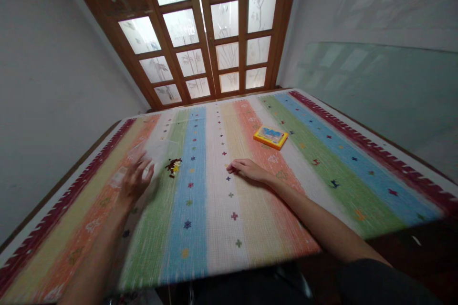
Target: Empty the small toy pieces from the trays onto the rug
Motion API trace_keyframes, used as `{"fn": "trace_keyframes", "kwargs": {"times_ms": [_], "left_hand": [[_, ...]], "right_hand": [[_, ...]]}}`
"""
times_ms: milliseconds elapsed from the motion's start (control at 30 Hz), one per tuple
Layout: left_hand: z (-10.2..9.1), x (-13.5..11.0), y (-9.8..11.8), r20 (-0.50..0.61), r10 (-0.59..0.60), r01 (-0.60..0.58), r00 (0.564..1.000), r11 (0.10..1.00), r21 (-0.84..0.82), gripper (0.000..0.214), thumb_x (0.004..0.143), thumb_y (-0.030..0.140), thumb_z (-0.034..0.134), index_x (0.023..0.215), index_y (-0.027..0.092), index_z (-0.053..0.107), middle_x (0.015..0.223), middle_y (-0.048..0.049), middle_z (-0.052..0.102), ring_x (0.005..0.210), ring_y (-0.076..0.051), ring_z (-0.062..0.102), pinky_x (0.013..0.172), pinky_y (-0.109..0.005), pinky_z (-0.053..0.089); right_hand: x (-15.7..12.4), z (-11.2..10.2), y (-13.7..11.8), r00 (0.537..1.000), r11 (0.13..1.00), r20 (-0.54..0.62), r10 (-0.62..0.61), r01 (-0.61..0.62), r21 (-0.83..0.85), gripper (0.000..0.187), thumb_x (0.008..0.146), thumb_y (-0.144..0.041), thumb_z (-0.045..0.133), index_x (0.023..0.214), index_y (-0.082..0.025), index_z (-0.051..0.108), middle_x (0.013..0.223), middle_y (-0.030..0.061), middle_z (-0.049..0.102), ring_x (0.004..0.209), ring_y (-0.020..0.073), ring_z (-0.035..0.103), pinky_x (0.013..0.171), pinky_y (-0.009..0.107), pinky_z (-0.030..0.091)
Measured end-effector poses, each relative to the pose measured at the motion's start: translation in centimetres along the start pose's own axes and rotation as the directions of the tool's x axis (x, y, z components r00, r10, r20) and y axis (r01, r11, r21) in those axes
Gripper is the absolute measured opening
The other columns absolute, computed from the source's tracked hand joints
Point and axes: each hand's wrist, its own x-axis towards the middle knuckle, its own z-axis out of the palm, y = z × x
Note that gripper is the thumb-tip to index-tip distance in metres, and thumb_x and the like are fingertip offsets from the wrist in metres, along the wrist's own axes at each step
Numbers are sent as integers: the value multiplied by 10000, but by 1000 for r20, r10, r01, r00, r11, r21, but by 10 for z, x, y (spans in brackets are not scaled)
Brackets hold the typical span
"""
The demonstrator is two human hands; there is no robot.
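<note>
My left hand (137, 177) hovers over the striped cloth (200, 209), smeared by motion, with fingers spread near a clear plastic bag or sheet (157, 148). Just right of it lies a small heap of dark and yellow beads or pieces (173, 166). My right hand (246, 169) rests palm down on the cloth near the middle, its fingers curled together at the tips by a small yellow speck; whether they pinch anything is hidden.
An orange-rimmed flat box or board (270, 137) with a blue and yellow picture lies beyond my right hand. A wooden door with frosted glass panes (214, 33) stands behind the table. A glass sheet (375, 90) leans on the right wall.
</note>
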Motion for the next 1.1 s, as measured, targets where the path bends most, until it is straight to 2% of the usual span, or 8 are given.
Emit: {"fn": "trace_keyframes", "kwargs": {"times_ms": [67,133,233,367,533,800,967,1100], "left_hand": [[5,12,3,-131,-98,93,986,995,-40,305,812,359,727,1056,218,610,1220,-133,634,1205,-322,618,1045,-561,534],[15,25,6,-172,-229,206,958,968,-141,368,802,384,729,1089,191,604,1243,-136,612,1134,-287,652,968,-510,594],[37,46,8,-71,-381,348,922,894,-281,389,792,412,718,1076,161,629,1195,-130,644,1035,-247,689,901,-451,626],[71,63,2,160,-433,461,887,840,-285,356,778,405,695,1022,147,663,1183,-145,686,989,-238,707,884,-425,620],[95,72,-14,269,-404,456,874,874,-167,309,780,443,672,924,169,682,1166,-143,719,963,-271,713,868,-446,602],[103,67,-33,311,-353,384,883,923,-41,205,724,401,690,633,223,645,1023,-184,734,1220,-411,577,1113,-638,354],[105,61,-38,318,-327,348,890,938,-9,187,738,368,667,614,232,633,969,-152,741,1215,-374,573,1144,-643,296],[97,59,-38,278,-323,336,905,942,-1,171,763,375,640,739,218,703,1069,-157,734,1233,-381,561,1134,-630,326]], "right_hand": [[0,0,0,1000,1000,4,1,-1,-1,358,932,-515,590,887,-193,741,987,92,755,933,218,685,914,406,513],[1,0,1,1000,1000,6,8,-8,0,367,928,-521,593,892,-187,740,989,97,753,939,218,684,917,405,510],[1,-1,1,1000,1000,8,17,-17,-7,378,929,-524,589,905,-178,739,997,105,751,944,219,685,919,403,509],[0,-2,0,1000,999,12,11,-11,-36,370,932,-518,584,921,-183,739,1003,99,752,946,220,685,922,402,510],[-2,-1,-1,1000,999,8,7,-6,-54,388,924,-544,576,921,-189,731,995,95,746,957,228,682,919,404,514],[-3,-1,0,999,998,14,39,-38,-49,461,891,-624,587,948,-190,731,1009,90,747,972,234,681,931,412,507],[-5,-2,-4,999,997,9,40,-39,-61,444,894,-613,588,945,-197,734,1018,101,744,986,244,681,935,421,508],[-6,-3,-8,1000,994,15,25,-23,-105,430,910,-596,574,940,-199,738,1003,97,745,970,244,678,929,420,508]]}}
